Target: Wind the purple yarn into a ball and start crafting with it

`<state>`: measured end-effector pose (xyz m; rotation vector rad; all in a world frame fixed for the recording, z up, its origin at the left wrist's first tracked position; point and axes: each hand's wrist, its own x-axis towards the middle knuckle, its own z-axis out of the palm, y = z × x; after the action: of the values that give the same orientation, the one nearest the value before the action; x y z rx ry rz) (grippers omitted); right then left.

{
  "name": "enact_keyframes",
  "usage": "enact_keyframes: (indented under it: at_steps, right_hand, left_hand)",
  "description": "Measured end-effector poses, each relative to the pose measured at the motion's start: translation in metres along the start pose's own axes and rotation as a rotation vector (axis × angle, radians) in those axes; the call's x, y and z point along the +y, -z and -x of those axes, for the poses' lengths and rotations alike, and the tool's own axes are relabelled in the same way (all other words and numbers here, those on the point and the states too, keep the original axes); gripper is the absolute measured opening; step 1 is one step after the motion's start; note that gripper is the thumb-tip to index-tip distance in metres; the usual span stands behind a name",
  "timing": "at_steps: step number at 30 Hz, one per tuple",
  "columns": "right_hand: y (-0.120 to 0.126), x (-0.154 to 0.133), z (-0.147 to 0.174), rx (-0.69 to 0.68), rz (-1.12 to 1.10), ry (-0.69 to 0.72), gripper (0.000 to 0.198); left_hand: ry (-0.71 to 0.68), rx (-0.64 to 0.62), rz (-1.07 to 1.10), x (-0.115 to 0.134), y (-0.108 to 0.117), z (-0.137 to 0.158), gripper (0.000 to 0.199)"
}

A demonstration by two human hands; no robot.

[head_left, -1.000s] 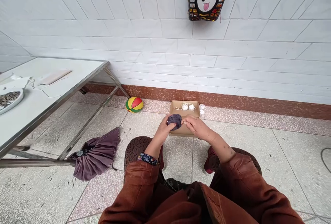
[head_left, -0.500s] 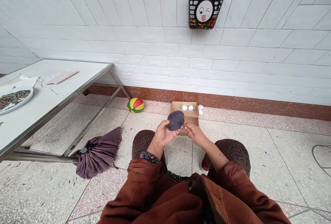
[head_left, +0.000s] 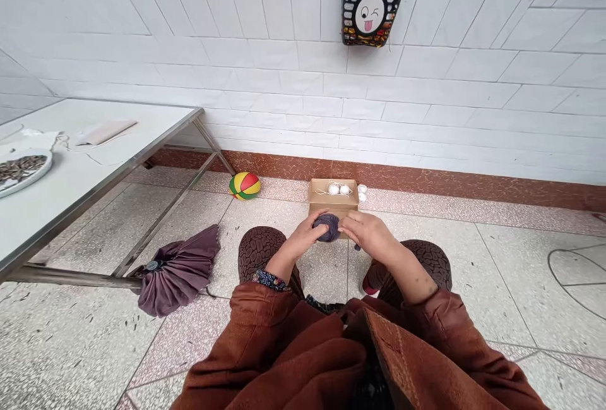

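A dark grey ball of yarn is held between my knees, above the floor. My left hand is wrapped around its left side, thumb across the front. At the ball's right side, my right hand has its fingers pinched together; the strand they may grip is too fine to make out. A small dark bit shows just below the right hand. Behind the hands lies an open cardboard box, partly hidden by them, with white balls of thread in its far part.
More white balls lie right of the box. A striped ball and a folded purple umbrella are on the floor, left. A table bears a plate of dark pieces. A black basket hangs on the wall.
The yarn ball has turned and dipped slightly in my left hand. My right hand has rolled over, its back now facing up, close against the ball. The whole view has shifted a little.
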<state>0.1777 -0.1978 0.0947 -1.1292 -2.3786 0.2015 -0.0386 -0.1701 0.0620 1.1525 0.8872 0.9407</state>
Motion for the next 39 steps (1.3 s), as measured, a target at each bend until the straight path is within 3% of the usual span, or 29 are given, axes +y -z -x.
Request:
enact_keyframes:
  at_steps: [5, 8, 11, 15, 21, 28, 31, 33, 36, 39]
  right_hand:
    - [-0.007, 0.012, 0.006, 0.052, -0.131, -0.046, 0.029]
    - [-0.014, 0.014, 0.013, 0.092, -0.241, -0.08, 0.025]
    - [-0.017, 0.016, 0.018, 0.045, -0.281, -0.069, 0.019]
    - [-0.022, 0.022, 0.025, -0.025, -0.225, -0.102, 0.013]
    - [-0.029, 0.027, 0.038, -0.098, -0.196, -0.089, 0.008]
    - [0.01, -0.015, 0.041, -0.259, -0.531, 0.006, 0.023]
    - [0.031, -0.025, 0.033, -0.202, -0.602, -0.047, 0.025]
    - [0.038, -0.021, 0.025, -0.117, -0.532, -0.054, 0.024]
    - [0.036, -0.004, 0.014, -0.003, -0.276, -0.005, 0.021]
    - [0.023, 0.013, 0.01, 0.005, -0.102, 0.036, 0.016]
  left_hand:
    - [0.198, -0.306, 0.203, -0.01, -0.003, 0.012, 0.05]
    - [0.23, -0.414, 0.413, -0.014, -0.012, 0.019, 0.059]
    - [0.234, -0.468, 0.528, -0.01, -0.018, 0.024, 0.064]
    - [0.233, -0.359, 0.628, 0.0, -0.015, 0.027, 0.061]
    - [0.18, -0.101, 0.68, 0.008, -0.007, 0.023, 0.037]
    - [0.034, 0.144, 0.343, 0.005, -0.018, 0.016, 0.042]
    - [-0.008, 0.189, 0.114, -0.001, -0.018, 0.018, 0.044]
    - [-0.016, 0.106, 0.032, -0.002, -0.015, 0.021, 0.052]
    - [0.01, -0.132, -0.005, 0.001, -0.013, 0.026, 0.055]
    - [0.062, -0.33, 0.145, 0.005, -0.016, 0.032, 0.047]
